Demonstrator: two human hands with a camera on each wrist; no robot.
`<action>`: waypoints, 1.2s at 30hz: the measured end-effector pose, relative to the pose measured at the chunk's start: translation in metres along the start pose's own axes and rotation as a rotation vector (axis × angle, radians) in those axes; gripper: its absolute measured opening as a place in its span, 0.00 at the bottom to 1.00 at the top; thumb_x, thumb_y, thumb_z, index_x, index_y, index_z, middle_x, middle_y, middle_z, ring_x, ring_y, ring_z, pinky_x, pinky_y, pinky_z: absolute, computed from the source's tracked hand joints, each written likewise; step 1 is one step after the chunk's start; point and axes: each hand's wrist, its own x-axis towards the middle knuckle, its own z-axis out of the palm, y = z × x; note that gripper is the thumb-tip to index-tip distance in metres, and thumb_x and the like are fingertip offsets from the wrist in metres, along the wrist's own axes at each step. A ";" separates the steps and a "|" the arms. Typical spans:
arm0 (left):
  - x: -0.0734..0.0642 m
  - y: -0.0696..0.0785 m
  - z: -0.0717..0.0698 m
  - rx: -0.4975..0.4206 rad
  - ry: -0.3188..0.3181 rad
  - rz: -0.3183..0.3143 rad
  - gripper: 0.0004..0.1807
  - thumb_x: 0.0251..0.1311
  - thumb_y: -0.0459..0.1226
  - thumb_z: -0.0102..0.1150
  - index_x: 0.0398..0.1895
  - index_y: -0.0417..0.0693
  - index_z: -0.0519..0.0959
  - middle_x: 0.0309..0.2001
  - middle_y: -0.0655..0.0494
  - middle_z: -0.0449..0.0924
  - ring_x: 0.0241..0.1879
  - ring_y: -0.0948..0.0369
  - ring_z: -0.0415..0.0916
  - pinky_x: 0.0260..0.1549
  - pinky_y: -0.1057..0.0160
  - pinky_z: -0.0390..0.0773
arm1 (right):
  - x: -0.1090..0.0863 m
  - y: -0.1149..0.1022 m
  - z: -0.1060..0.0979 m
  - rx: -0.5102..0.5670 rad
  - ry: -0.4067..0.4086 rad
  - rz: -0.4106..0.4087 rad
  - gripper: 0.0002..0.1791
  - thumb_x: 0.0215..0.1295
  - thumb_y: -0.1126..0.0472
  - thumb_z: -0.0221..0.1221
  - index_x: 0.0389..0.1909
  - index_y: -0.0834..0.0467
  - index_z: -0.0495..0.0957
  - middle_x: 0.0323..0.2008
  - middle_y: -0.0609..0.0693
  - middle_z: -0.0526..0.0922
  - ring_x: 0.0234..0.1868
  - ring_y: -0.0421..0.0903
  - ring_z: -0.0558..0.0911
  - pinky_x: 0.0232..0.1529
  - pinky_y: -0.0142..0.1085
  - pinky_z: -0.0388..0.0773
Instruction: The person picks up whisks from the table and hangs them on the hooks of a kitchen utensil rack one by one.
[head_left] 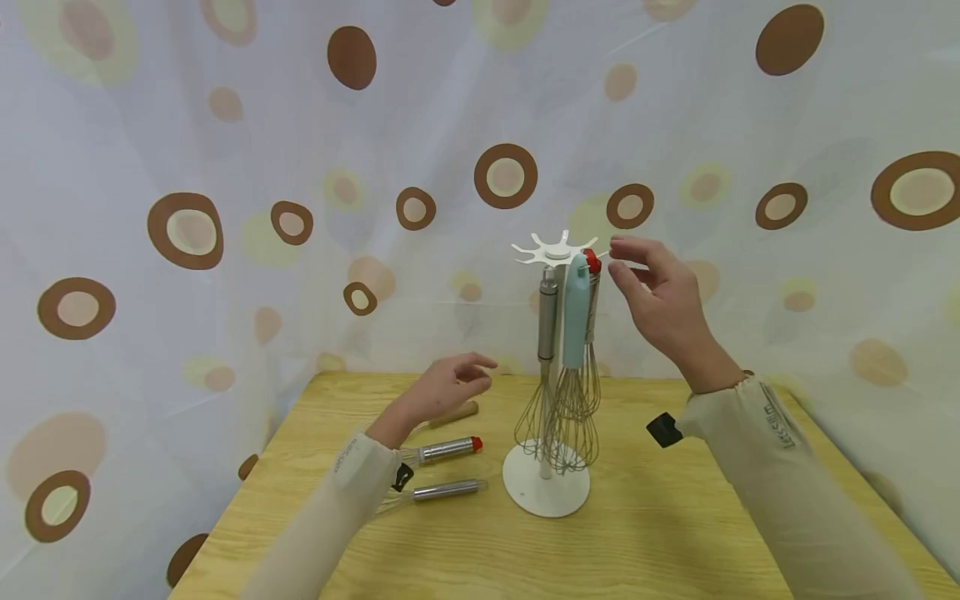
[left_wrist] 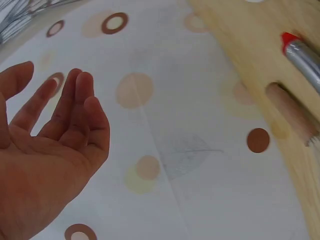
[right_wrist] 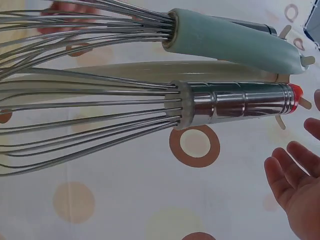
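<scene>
A white stand [head_left: 525,492] with a ring of hooks on top carries three whisks. One hanging whisk [head_left: 547,321] has a plain steel handle, another a mint-green handle [head_left: 576,317], and the third whisk [right_wrist: 240,102] a steel handle with a red end. My right hand [head_left: 663,300] is just right of the hooks, its fingers loosely bent and apart from the red end, holding nothing. Left of the stand, my left hand [head_left: 442,390] hovers over the table, fingers relaxed around nothing. Beneath it lies a wooden-handled whisk [head_left: 457,414], its wires largely hidden.
Two more whisks lie left of the stand on the wooden table [head_left: 637,533]: a red-ended steel whisk [head_left: 447,450] and a plain steel whisk [head_left: 450,490]. Their wire ends run behind my left sleeve. A dotted white curtain [head_left: 435,100] hangs behind the table and along its sides.
</scene>
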 end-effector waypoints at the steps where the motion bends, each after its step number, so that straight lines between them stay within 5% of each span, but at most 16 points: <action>1: -0.003 -0.007 0.003 0.023 -0.034 -0.014 0.19 0.69 0.41 0.50 0.61 0.50 0.72 0.48 0.52 0.79 0.48 0.57 0.75 0.48 0.53 0.74 | 0.003 -0.001 0.001 0.009 -0.003 0.009 0.16 0.68 0.66 0.55 0.56 0.62 0.74 0.56 0.54 0.75 0.51 0.34 0.75 0.50 0.24 0.70; 6: -0.020 -0.039 0.017 0.119 -0.177 -0.044 0.21 0.67 0.38 0.53 0.62 0.47 0.70 0.47 0.51 0.78 0.47 0.57 0.76 0.45 0.56 0.75 | 0.011 -0.004 0.004 0.058 -0.027 0.028 0.12 0.70 0.63 0.52 0.49 0.66 0.75 0.57 0.56 0.74 0.52 0.34 0.74 0.50 0.25 0.71; 11: -0.028 -0.066 0.032 0.160 -0.283 -0.054 0.23 0.64 0.36 0.57 0.62 0.45 0.72 0.59 0.45 0.71 0.52 0.53 0.74 0.47 0.58 0.75 | 0.013 -0.003 0.003 0.140 -0.043 0.028 0.10 0.70 0.66 0.52 0.43 0.70 0.74 0.56 0.59 0.74 0.53 0.37 0.75 0.49 0.26 0.71; 15: -0.034 -0.082 0.040 0.195 -0.335 -0.078 0.22 0.62 0.35 0.58 0.60 0.45 0.73 0.55 0.48 0.75 0.53 0.53 0.74 0.49 0.58 0.74 | 0.015 -0.001 0.006 0.215 -0.064 0.011 0.08 0.70 0.68 0.51 0.42 0.71 0.72 0.57 0.59 0.73 0.54 0.39 0.75 0.49 0.26 0.72; 25: -0.042 -0.101 0.050 0.146 -0.335 -0.101 0.22 0.58 0.31 0.62 0.58 0.43 0.75 0.53 0.48 0.77 0.50 0.52 0.75 0.44 0.60 0.76 | 0.012 0.005 0.011 0.276 0.014 0.011 0.08 0.70 0.68 0.49 0.43 0.70 0.71 0.56 0.56 0.74 0.50 0.40 0.76 0.48 0.26 0.72; 36: -0.046 -0.112 0.059 0.255 -0.366 -0.133 0.22 0.54 0.33 0.67 0.54 0.50 0.78 0.42 0.59 0.79 0.42 0.63 0.76 0.40 0.65 0.75 | 0.010 0.006 0.010 0.261 0.017 0.015 0.07 0.70 0.68 0.49 0.42 0.69 0.71 0.56 0.57 0.74 0.50 0.40 0.76 0.46 0.26 0.73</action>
